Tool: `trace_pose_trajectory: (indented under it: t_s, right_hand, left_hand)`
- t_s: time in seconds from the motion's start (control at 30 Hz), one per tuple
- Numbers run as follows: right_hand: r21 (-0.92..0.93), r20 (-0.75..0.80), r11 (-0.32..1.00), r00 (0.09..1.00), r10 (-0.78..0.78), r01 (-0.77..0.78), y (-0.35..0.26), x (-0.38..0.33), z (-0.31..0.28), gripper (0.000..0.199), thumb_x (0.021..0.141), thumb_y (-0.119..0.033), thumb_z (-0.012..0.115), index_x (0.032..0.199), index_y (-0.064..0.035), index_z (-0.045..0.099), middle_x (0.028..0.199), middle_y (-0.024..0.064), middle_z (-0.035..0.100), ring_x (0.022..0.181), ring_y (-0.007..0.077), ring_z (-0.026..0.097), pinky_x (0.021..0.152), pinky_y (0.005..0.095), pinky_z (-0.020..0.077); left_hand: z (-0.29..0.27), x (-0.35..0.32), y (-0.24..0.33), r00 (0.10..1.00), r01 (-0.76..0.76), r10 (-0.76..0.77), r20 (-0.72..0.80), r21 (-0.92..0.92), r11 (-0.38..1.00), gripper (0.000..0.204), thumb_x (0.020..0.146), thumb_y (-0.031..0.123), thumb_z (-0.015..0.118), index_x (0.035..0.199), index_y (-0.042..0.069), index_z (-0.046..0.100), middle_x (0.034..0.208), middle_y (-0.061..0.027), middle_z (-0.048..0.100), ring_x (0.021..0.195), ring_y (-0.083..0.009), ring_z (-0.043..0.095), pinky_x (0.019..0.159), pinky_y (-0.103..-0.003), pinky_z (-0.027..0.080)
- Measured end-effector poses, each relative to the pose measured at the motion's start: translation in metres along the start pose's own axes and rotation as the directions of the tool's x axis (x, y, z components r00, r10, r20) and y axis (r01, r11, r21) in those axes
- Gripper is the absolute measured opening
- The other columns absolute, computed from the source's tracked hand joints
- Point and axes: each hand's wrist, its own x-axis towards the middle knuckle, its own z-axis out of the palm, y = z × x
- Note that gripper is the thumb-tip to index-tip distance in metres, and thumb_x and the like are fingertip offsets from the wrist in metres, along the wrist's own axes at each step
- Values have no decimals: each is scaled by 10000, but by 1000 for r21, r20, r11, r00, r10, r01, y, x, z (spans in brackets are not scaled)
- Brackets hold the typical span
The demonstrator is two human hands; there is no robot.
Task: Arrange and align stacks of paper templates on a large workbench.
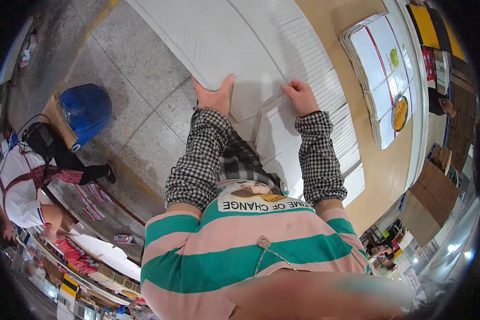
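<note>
Flat white cardboard sheets (253, 58) lie stacked and fanned out in front of me, their many edges showing as fine lines on the right. My left hand (214, 98) grips the near left edge of the stack, thumb on top and fingers along the side. At the corner of a smaller folded white piece (277, 125), my right hand (302, 97) has thumb and forefinger pinched on a cardboard edge. The other right fingers are curled in. Checked sleeve covers are on both forearms.
On the tan tabletop (376, 176) to the right sits a stack of printed white cartons (386, 80). Across the floor at left stands a blue-covered stool (85, 112), with a person (26, 181) working beside it. Brown cardboard (429, 197) lies beyond the table.
</note>
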Motion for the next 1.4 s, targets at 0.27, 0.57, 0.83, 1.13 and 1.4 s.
trace_pose_trajectory:
  t_s: [0.27,0.57,0.83,1.13,1.4]
  right_hand:
    - [-103,12,992,997,-73,74,7,-2,-3,216,752,-199,613,721,6,552,600,-1,493,593,82,431,550,240,361]
    - [-216,-151,975,988,24,-57,-19,-23,-4,302,692,-234,675,613,25,540,528,11,484,504,97,417,478,261,360]
    - [-72,-212,995,976,57,-73,-25,-40,-1,272,700,-215,677,593,-14,529,548,-18,484,517,65,397,471,227,327]
    - [-39,-6,999,1000,22,-22,-4,-14,1,227,758,-215,614,693,-8,548,581,-20,467,570,65,411,517,231,345]
    - [-159,3,985,997,-72,72,12,-11,2,228,768,-205,589,717,14,549,589,13,491,584,89,429,546,258,370]
  left_hand:
    - [1,-13,41,995,96,-97,-14,-78,992,913,615,144,764,1281,-68,177,1228,-199,378,1101,-257,425,930,-330,356]
    - [-2,-9,8,1000,1,-2,14,71,997,890,610,112,762,1270,-54,188,1215,-194,382,1092,-252,426,926,-335,361]
    - [-1,-5,-4,997,-77,75,26,63,995,814,623,77,747,1244,-43,235,1201,-176,401,1095,-245,429,933,-332,357]
    - [-1,-5,3,997,-81,78,30,111,991,898,591,145,766,1273,-44,212,1227,-209,375,1121,-291,407,951,-364,343]
    - [-3,-6,-10,994,-66,85,-73,232,971,925,589,139,779,1270,-74,191,1206,-201,372,1105,-270,409,934,-350,354]
